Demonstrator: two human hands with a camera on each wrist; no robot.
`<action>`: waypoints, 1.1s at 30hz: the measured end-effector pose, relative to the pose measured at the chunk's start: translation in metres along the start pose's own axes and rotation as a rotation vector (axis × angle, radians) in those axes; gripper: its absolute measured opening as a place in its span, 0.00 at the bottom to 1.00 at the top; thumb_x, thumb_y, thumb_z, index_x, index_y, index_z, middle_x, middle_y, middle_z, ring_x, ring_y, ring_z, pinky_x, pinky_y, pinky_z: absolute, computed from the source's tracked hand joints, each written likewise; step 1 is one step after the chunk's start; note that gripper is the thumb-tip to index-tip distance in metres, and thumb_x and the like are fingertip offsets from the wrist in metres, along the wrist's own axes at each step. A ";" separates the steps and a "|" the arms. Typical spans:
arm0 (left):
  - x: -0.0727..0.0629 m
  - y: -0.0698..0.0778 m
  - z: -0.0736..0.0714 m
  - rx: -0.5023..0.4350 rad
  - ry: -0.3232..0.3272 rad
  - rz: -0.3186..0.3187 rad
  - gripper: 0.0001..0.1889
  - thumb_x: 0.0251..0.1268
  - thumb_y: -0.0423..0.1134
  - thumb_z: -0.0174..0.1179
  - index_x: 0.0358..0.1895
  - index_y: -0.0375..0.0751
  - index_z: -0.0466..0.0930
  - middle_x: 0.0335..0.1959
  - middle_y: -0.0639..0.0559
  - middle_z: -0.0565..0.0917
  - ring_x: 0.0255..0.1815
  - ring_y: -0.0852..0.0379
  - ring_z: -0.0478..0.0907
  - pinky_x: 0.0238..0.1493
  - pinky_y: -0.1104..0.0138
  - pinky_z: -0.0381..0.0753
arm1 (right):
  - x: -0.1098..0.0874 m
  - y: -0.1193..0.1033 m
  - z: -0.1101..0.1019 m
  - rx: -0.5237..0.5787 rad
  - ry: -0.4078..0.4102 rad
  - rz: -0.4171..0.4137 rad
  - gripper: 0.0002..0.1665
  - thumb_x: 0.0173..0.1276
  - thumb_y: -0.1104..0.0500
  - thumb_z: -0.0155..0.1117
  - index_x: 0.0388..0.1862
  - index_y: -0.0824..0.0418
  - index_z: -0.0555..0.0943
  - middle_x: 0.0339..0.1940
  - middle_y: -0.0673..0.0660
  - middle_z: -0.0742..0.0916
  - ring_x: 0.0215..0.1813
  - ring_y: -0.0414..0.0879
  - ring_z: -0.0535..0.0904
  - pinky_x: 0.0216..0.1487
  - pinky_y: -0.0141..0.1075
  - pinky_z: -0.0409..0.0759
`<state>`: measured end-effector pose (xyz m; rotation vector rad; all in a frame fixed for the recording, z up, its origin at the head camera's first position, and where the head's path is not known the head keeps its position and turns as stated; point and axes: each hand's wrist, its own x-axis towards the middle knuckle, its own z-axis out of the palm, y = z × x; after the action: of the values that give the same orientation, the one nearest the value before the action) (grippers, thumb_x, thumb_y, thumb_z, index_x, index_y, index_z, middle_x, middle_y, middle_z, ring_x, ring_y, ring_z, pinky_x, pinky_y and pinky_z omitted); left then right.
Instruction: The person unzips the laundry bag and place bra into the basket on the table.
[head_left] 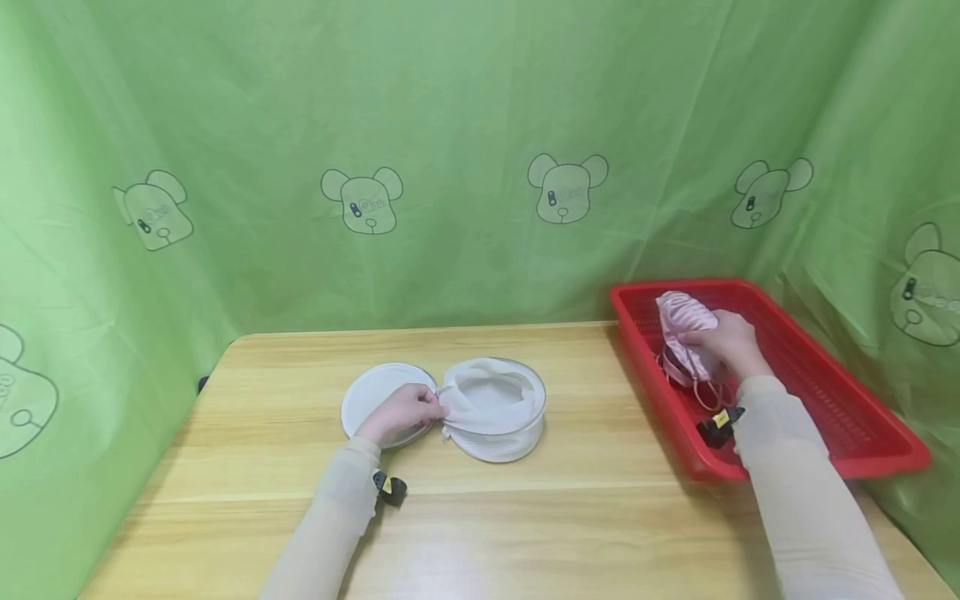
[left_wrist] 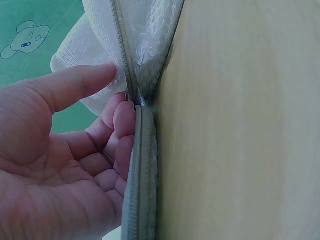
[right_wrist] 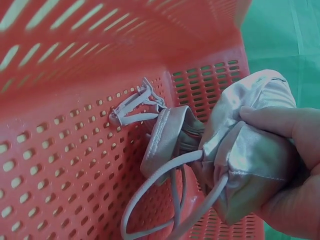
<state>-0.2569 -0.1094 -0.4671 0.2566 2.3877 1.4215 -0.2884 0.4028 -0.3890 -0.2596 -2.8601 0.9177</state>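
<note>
A round white mesh laundry bag [head_left: 504,446] stands on the table, its zipped lid [head_left: 375,387] folded out flat to the left. My left hand [head_left: 405,410] pinches the bag's edge where lid and body meet. Close up, the left wrist view shows the thumb on white mesh [left_wrist: 95,45] and curled fingers beside the zip [left_wrist: 145,175]. Over at the red basket, my right hand [head_left: 727,337] grips a pink satin bra [head_left: 684,321] by its cups. Its thin straps [right_wrist: 155,175] and band hang down toward the perforated basket floor.
The red plastic basket [head_left: 885,442] sits at the table's right side, with slotted walls. A light wooden table [head_left: 525,525] carries everything. Green curtains [head_left: 465,275] printed with bear heads hang behind and at both sides.
</note>
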 end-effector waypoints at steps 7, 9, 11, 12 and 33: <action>0.000 0.000 0.000 0.011 0.001 -0.003 0.10 0.59 0.41 0.67 0.29 0.41 0.75 0.26 0.54 0.77 0.31 0.58 0.72 0.39 0.69 0.71 | -0.001 0.000 0.001 0.000 -0.027 0.011 0.32 0.60 0.52 0.69 0.51 0.76 0.73 0.39 0.71 0.82 0.34 0.53 0.77 0.28 0.34 0.74; 0.001 0.000 0.000 0.013 0.001 -0.002 0.10 0.59 0.41 0.67 0.29 0.41 0.75 0.26 0.54 0.76 0.31 0.58 0.72 0.39 0.69 0.71 | 0.000 0.000 0.001 -0.002 -0.029 0.008 0.31 0.60 0.52 0.70 0.50 0.76 0.73 0.37 0.70 0.82 0.34 0.52 0.77 0.28 0.34 0.73; 0.001 0.000 0.000 0.013 0.001 -0.002 0.10 0.59 0.41 0.67 0.29 0.40 0.75 0.25 0.54 0.76 0.31 0.58 0.72 0.39 0.69 0.71 | 0.001 0.001 0.001 0.003 -0.038 0.013 0.31 0.60 0.52 0.70 0.49 0.76 0.73 0.36 0.68 0.82 0.33 0.52 0.77 0.28 0.34 0.74; 0.001 0.000 0.000 0.014 0.001 -0.002 0.10 0.59 0.41 0.67 0.29 0.41 0.75 0.25 0.54 0.76 0.31 0.58 0.72 0.39 0.69 0.71 | 0.001 0.002 0.002 0.010 -0.048 0.020 0.31 0.60 0.52 0.70 0.49 0.75 0.72 0.36 0.68 0.82 0.33 0.51 0.77 0.29 0.34 0.75; 0.001 0.000 0.000 0.019 0.004 -0.002 0.10 0.59 0.40 0.67 0.28 0.41 0.75 0.25 0.55 0.76 0.30 0.58 0.72 0.39 0.70 0.71 | -0.001 0.005 0.004 0.100 -0.265 0.032 0.39 0.61 0.53 0.68 0.60 0.76 0.62 0.46 0.71 0.78 0.39 0.52 0.79 0.34 0.38 0.80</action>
<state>-0.2574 -0.1087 -0.4671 0.2569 2.4054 1.3999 -0.2880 0.4041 -0.3951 -0.1865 -3.0422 1.1790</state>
